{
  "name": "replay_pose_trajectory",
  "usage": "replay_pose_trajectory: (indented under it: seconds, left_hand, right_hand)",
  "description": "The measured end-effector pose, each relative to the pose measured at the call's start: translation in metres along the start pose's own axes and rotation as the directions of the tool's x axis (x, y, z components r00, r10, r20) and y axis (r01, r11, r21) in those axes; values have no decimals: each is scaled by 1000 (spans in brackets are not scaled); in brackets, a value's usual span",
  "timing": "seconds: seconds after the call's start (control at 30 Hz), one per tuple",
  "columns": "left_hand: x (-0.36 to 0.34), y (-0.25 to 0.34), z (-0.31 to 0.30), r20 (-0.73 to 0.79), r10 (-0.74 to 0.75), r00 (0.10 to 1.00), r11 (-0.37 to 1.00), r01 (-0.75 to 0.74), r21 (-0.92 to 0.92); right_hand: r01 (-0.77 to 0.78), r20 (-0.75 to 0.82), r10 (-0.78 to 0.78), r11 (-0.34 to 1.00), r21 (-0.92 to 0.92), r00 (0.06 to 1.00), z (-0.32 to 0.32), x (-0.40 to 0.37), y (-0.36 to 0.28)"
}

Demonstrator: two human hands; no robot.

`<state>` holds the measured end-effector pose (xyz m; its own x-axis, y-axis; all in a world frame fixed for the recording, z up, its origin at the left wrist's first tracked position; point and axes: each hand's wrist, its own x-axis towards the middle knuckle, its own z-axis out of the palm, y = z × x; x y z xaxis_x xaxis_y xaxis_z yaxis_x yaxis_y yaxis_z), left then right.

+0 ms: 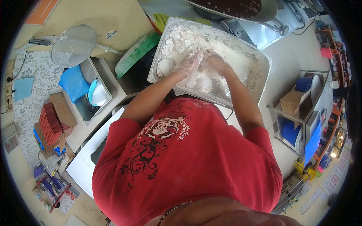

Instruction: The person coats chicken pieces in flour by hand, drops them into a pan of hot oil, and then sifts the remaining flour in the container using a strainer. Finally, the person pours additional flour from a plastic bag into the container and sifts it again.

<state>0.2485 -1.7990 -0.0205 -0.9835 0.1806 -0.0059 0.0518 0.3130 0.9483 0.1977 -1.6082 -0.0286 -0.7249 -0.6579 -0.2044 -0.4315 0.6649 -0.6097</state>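
Observation:
A rectangular metal tray (261, 62) of white flour (230, 47) lies before me, tilted in view. Lumpy flour-coated pieces, which look like raw chicken, fill its left part, with one piece (204, 83) near the front wall. Over the middle of the tray, my left hand (191, 63) and my right hand (215, 62) are close together, both white with flour. Their fingers are curled around a flour-coated piece between them, mostly hidden by the hands and flour. A rounded coated lump (166, 67) sits left of my left hand.
Beyond the tray is a large pan (269, 15) of dark liquid with a handle. A green-rimmed container (137, 54) stands left of the tray. Farther left are a round mesh strainer (73, 46) and a sink (109, 88) holding a blue bag (74, 83). A metal rack (277, 115) stands right.

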Motion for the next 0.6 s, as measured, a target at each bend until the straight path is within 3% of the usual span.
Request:
replay_pose_trajectory:
  seconds: [0.1,0.17,0.2,0.23,0.27,0.3,0.4,0.47,0.5,0.53,0.6]
  left_hand:
    - [9,-3,-18,93,-95,991,995,95,7]
    - [3,29,-46,14,-150,989,988,149,33]
    - [3,40,-53,63,-329,942,938,334,-88]
    - [6,18,-59,38,-81,996,989,76,128]
    - [12,-23,-64,68,171,983,923,-184,338]
    - [16,-45,-67,149,398,905,748,-414,518]
    - [9,50,-84,103,85,991,713,-132,689]
    - [10,30,-65,132,248,960,604,-260,753]
    - [12,18,-54,154,324,933,540,-316,780]
    - [10,79,-63,286,112,952,545,-299,783]
    - [35,71,-48,346,-159,924,589,-192,785]
  right_hand:
    - [20,28,-16,988,-155,999,-57,-10,-83]
    - [-156,4,156,983,96,988,-37,3,-76]
    - [-239,13,243,945,221,970,-29,7,-74]
    - [-269,2,273,948,171,962,-27,10,-81]
    - [-299,-10,302,947,120,953,-26,12,-91]
    - [-328,-25,330,942,70,944,-26,14,-97]
    - [-377,-73,423,863,337,903,-25,7,-62]
    - [-149,-211,207,954,259,955,-26,-6,-37]
    - [-171,-202,214,963,210,956,-26,-10,-28]
    - [-192,-194,221,968,160,956,-30,-15,-26]
    - [-305,-165,325,943,134,931,-45,-24,-44]
